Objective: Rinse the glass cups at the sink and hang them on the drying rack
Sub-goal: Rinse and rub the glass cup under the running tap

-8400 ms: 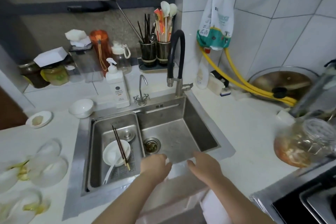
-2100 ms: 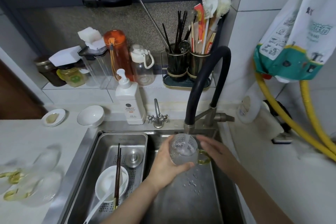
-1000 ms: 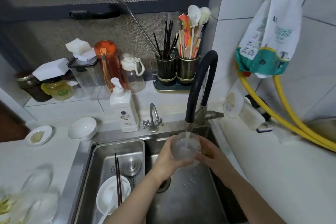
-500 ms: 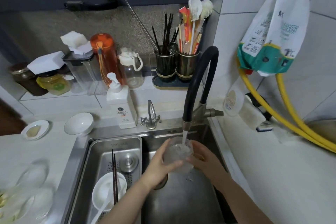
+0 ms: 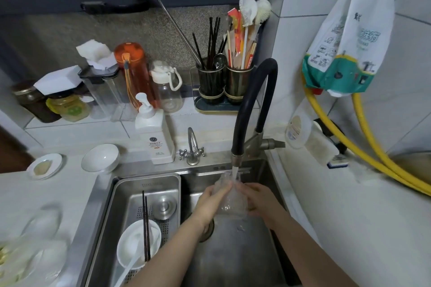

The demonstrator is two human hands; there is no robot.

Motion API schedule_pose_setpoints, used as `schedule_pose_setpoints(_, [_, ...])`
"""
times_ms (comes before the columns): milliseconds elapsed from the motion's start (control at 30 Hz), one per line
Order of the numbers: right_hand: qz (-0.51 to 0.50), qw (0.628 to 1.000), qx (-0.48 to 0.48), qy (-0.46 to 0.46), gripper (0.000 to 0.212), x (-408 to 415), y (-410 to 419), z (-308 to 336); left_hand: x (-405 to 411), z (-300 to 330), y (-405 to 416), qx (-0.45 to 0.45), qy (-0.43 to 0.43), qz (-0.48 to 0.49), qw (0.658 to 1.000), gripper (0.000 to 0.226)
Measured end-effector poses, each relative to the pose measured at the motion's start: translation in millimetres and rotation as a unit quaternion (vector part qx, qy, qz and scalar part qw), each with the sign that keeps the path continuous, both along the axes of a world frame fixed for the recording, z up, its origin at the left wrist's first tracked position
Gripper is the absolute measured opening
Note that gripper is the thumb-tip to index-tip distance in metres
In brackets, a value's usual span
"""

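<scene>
A clear glass cup (image 5: 232, 202) is held over the steel sink (image 5: 233, 258), right under the black gooseneck faucet (image 5: 250, 109). Water runs from the spout onto it. My left hand (image 5: 213, 200) grips the cup from its left side. From the right, my right hand (image 5: 258, 200) wraps around it. The cup looks tipped, and water blurs its outline. More glass cups (image 5: 42, 223) with yellowish handles stand blurred on the counter at the far left. No drying rack can be made out.
A steel drain basket (image 5: 123, 196) in the sink's left half holds a white bowl (image 5: 137, 244), a spoon and dark chopsticks. Behind the sink stand a soap dispenser (image 5: 155, 135), a small tap (image 5: 192, 147), bottles, jars and utensil holders (image 5: 225, 81). Yellow hoses (image 5: 363, 137) run along the right wall.
The cup has dropped a little below the spout and tipped over between my hands, and both hands have closed more around its sides. Water keeps running.
</scene>
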State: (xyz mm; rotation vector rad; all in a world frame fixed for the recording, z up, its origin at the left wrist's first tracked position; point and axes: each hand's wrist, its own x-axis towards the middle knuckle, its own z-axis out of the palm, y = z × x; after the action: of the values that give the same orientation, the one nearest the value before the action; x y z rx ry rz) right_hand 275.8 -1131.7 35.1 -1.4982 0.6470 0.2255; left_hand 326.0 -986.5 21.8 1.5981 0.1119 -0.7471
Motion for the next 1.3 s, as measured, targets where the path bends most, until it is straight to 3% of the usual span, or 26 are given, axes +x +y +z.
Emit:
schedule_pose_setpoints(100, [-0.029, 0.999, 0.015, 0.019, 0.048, 2.5, -2.6, 0.9, 3.6, 5.6, -9.3, 0.033, 0.011, 0.007, 0.999, 0.038])
schedule_pose_setpoints(167, [-0.051, 0.998, 0.023, 0.034, 0.046, 3.3, -4.0, 4.3, 6.3, 12.6, -18.4, 0.051, 0.013, -0.001, 0.999, 0.033])
schedule_pose_setpoints(367, [-0.065, 0.994, 0.001, 0.087, 0.048, 3.1, -7.9, -5.0, 16.5, 14.8, -29.7, 0.139, -0.006, -0.031, 0.99, 0.065])
schedule_pose_setpoints(433, [-0.067, 0.993, 0.02, 0.093, 0.049, 1.6, -8.8, -7.1, 19.2, 11.9, -25.1, 0.136, 0.001, -0.023, 0.99, 0.072])
schedule_pose_setpoints(567, [-0.086, 0.983, 0.147, 0.074, 0.049, 5.5, -1.3, -2.8, 24.7, 15.2, -9.5, 0.098, 0.028, 0.019, 0.995, 0.088])
schedule_pose_setpoints(700, [-0.055, 0.984, 0.158, 0.062, 0.042, 22.2, 12.6, 1.8, 33.2, 12.1, 8.5, 0.09, 0.018, 0.035, 0.995, 0.103])
schedule_pose_setpoints(833, [-0.033, 0.989, 0.143, 0.015, 0.041, 27.1, 16.4, -0.6, 30.9, 21.1, 24.1, 0.057, -0.01, -0.039, 0.998, 0.067])
schedule_pose_setpoints(900, [-0.016, 0.991, 0.131, -0.01, 0.053, 19.5, 11.4, -2.5, 27.9, 16.8, 27.0, 0.032, -0.014, -0.064, 0.997, 0.062])
schedule_pose_setpoints(967, [-0.006, 0.994, 0.107, -0.038, 0.064, 11.1, 5.7, -0.2, 21.8, 11.5, 25.5, 0.023, -0.039, -0.085, 0.995, 0.076])
schedule_pose_setpoints(1033, [0.014, 0.994, 0.073, -0.077, 0.047, 0.9, 1.5, 5.0, 16.7, 7.1, 21.5, 0.036, -0.079, -0.103, 0.991, 0.086])
schedule_pose_setpoints(1100, [0.044, 0.991, 0.061, -0.108, 0.034, -11.8, -2.1, 8.8, 12.0, 6.1, 17.1, 0.032, -0.126, -0.119, 0.984, 0.078])
schedule_pose_setpoints(1300, [0.027, 0.986, 0.041, -0.162, 0.037, -39.2, 6.6, 9.3, 2.2, -1.3, 22.2, 0.057, -0.258, -0.148, 0.953, 0.1])
